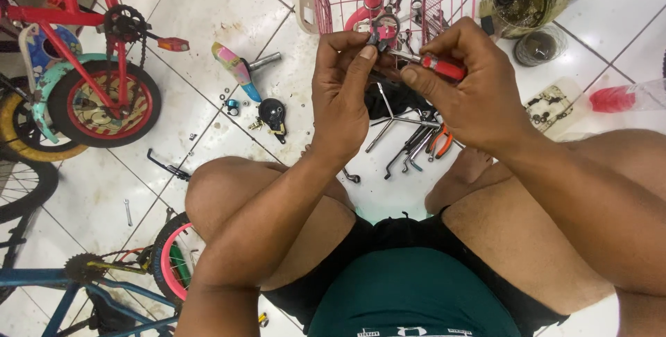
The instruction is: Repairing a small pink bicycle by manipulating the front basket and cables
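We see bright, even light; soft glare on the floor tiles (208,4); edges bow outward; hands slightly blurred.

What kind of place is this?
Likely an informal bicycle repair spot on a tiled floor: small children's bicycles, hand tools spread out, and a screwdriver in the right hand.

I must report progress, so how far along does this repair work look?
Done: small parts already lie removed on the floor, with tools laid out. In hand: the left hand holds a small metal part while the right hand works a red screwdriver on it. Left: the loose parts are not yet refitted.
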